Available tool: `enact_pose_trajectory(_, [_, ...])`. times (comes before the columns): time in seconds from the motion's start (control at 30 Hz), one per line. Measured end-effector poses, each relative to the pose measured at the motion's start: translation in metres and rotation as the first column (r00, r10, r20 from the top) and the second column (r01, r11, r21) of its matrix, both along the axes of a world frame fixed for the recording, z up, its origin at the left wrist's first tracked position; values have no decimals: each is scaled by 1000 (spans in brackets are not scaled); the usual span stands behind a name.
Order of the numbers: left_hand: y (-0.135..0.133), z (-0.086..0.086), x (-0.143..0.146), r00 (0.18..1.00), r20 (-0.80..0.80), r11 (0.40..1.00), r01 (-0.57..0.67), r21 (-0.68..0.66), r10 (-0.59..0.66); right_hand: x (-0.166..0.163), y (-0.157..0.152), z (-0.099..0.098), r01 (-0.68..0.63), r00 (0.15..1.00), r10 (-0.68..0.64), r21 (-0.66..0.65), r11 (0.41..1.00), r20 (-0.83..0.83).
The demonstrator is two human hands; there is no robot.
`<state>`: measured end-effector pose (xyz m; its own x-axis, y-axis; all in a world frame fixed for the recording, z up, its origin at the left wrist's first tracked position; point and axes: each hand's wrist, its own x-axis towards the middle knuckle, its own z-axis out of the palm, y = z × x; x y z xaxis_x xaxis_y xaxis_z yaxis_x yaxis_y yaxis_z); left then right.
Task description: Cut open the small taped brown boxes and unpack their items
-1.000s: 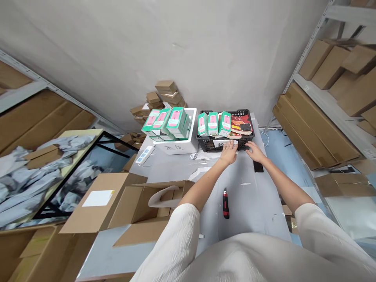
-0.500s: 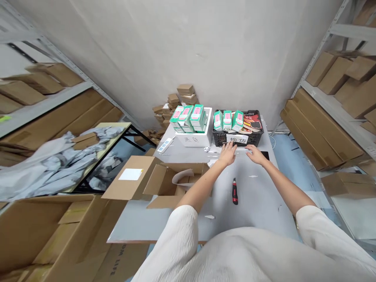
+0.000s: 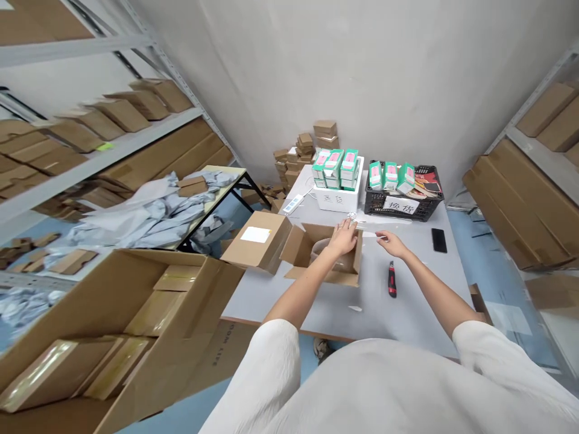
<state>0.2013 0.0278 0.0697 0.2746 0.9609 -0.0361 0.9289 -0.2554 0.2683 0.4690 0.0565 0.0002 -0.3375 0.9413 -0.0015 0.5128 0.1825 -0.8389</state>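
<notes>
My left hand (image 3: 343, 239) is palm down over the right side of an open cardboard box (image 3: 294, 244), fingers stretched out and holding nothing. Curled paper (image 3: 319, 246) shows inside that box; the rest of its inside is partly hidden by my arm. To the right, my right hand (image 3: 391, 244) has its fingertips pinched together at the end of a thin white paper strip (image 3: 369, 234). A red and black box cutter (image 3: 391, 279) lies on the grey table just below my right hand.
A closed carton (image 3: 246, 252) with a white label stands left of the open box. Behind are a white bin (image 3: 337, 199) and a black crate (image 3: 434, 209) holding green boxes. A phone (image 3: 438, 240) lies at right. A large carton (image 3: 199, 328) stands at lower left.
The view has turned left, so everything sits further right. My left hand has moved from before the crate to over the open box. My right hand's fingers have closed at a paper strip.
</notes>
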Motion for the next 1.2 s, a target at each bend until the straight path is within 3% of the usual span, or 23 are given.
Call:
enact_pose_trajectory(0.27, [-50, -10, -148, 995, 40, 996, -92, -14, 92, -67, -43, -33, 268, 958, -282, -182, 946, -54])
enact_pose_trajectory(0.47, [-71, -24, -203, 939, 186, 958, -282, -62, 288, -81, -69, -43, 447, 893, -450, -194, 873, 33])
enact_pose_trajectory(0.57, [-77, -28, -211, 859, 334, 919, -332, -212, 388, -78, -76, -42, 424, 905, -418, -212, 880, 76])
enact_pose_trajectory(0.67, [-80, -32, -210, 810, 448, 915, -255, -312, 378, -77, -77, -35, 379, 925, -349, -305, 874, 147])
enact_pose_trajectory(0.77, [-80, -39, -205, 835, 438, 922, -191, -336, 333, -81, -78, -28, 355, 935, -312, -403, 843, 171])
enact_pose_trajectory(0.93, [-77, -47, -197, 848, 415, 910, -169, -378, 329, -88, -80, -30, 345, 939, -303, -462, 817, 165])
enact_pose_trajectory(1.07, [-75, -41, -191, 858, 393, 920, -201, -336, 331, -83, -72, -33, 328, 945, -301, -405, 854, 131])
enact_pose_trajectory(1.2, [-70, -21, -188, 853, 407, 933, -222, -284, 327, -73, -52, -18, 318, 947, -317, -300, 899, 54])
